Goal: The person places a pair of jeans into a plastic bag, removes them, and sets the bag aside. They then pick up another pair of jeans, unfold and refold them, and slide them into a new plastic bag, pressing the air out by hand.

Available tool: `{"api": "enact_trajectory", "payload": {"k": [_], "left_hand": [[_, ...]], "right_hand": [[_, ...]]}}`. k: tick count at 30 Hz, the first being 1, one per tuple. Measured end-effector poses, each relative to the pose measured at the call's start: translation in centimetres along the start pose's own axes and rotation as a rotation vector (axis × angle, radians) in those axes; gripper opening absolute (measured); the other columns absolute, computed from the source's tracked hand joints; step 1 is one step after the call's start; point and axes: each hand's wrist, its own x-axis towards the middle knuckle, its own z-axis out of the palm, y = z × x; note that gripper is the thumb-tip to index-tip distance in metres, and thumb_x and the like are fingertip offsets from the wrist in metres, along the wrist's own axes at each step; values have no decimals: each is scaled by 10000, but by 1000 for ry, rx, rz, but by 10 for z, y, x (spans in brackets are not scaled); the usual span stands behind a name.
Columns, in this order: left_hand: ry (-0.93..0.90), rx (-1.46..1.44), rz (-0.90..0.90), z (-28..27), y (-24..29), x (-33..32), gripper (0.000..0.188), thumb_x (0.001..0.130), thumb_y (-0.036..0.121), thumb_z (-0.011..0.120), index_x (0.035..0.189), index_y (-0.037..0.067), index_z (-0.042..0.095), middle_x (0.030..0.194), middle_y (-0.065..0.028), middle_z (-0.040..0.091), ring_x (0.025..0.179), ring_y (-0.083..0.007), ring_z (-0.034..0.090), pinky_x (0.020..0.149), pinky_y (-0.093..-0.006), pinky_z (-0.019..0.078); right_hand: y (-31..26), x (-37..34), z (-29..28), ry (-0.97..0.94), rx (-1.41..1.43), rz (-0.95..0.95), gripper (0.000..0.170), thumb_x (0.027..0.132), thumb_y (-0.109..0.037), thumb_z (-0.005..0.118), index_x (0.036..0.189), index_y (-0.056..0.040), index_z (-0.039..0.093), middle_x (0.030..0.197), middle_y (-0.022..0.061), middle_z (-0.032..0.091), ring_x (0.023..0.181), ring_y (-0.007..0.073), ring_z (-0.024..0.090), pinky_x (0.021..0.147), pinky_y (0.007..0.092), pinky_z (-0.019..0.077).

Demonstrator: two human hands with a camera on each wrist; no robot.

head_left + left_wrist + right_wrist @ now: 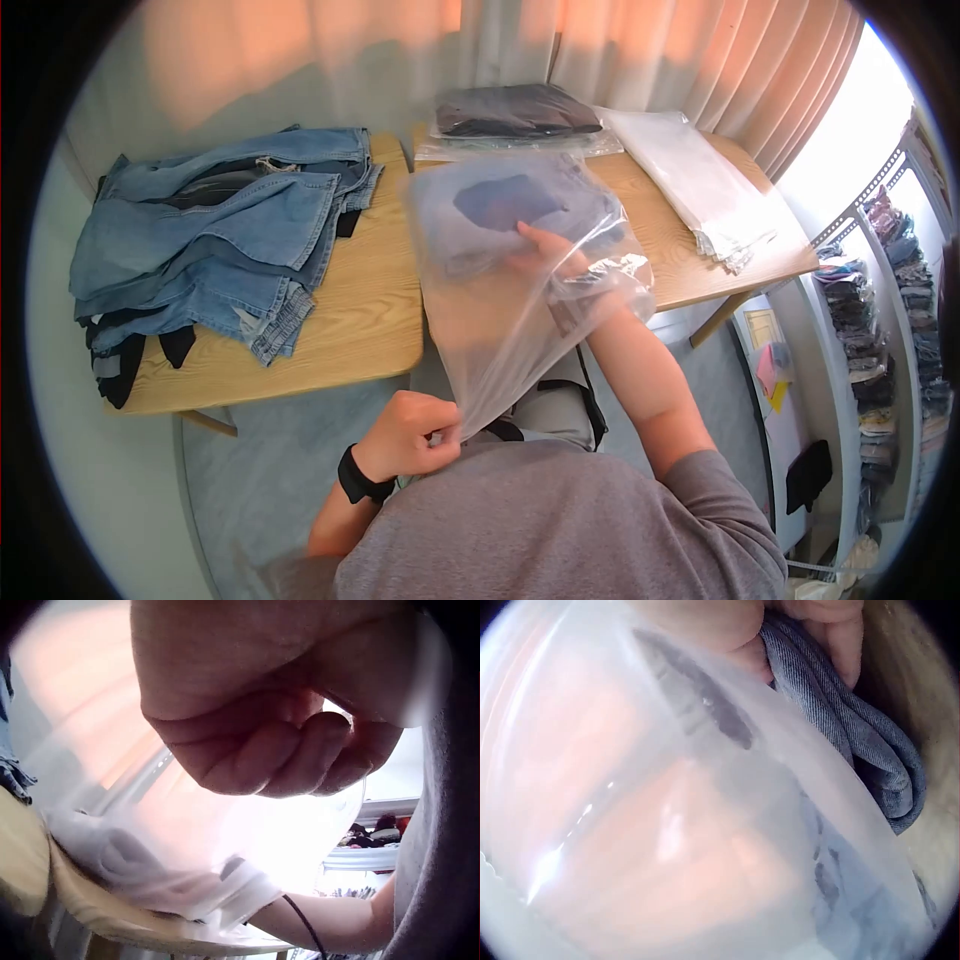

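A clear plastic bag (500,330) stretches from the table toward the body, with folded denim (480,215) inside its far end. My left hand (415,435) pinches the bag's near edge, fingers curled, close to the shirt; the left wrist view shows the same curled hand (277,712). Inside the bag, my right hand (550,250) reaches to the denim. In the right wrist view the right hand (810,630) grips a fold of blue denim (840,712), thumb and fingers on either side, behind the plastic film (682,810).
Several jeans (220,220) lie piled on the left table (370,340). A bagged dark garment (515,112) lies at the back of the right table (675,265), beside a stack of clear bags (690,175). Shelves of folded clothes (870,370) stand at right.
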Motion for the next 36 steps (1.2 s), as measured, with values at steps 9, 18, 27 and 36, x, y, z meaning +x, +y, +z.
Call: {"api": "enact_trajectory", "payload": {"k": [9, 18, 27, 36], "left_hand": [[-76, -42, -3, -8, 5, -7, 119, 593, 44, 594, 593, 53, 475, 517, -74, 451, 460, -243, 465, 439, -328, 355], [24, -20, -91, -19, -2, -25, 126, 582, 33, 596, 604, 44, 472, 518, -73, 444, 458, -248, 454, 436, -319, 351], [177, 10, -228, -23, -7, -37, 157, 609, 29, 640, 635, 43, 487, 526, -62, 453, 456, -178, 462, 431, -296, 349], [30, -109, -295, -28, -23, -51, 192, 692, 103, 705, 730, 52, 524, 584, -20, 515, 498, -120, 468, 467, -237, 369]], "right_hand": [[16, 25, 6, -169, 344, -226, 450, 903, -165, 565, 1275, 1, 373, 1216, 199, 456, 1140, 341, 464, 971, 446, 419], [23, 9, 2, -324, 533, -471, 457, 928, -243, 493, 1299, 1, 382, 1252, 156, 492, 1171, 313, 454, 1011, 391, 363], [79, -73, -23, -180, 97, -687, 562, 878, -211, 570, 1350, -35, 321, 1273, 129, 489, 1125, 247, 521, 922, 376, 428], [61, -262, -99, -329, -1039, -269, 289, 797, -51, 652, 1074, 24, 621, 1098, 150, 625, 1058, 247, 576, 913, 323, 442]]}}
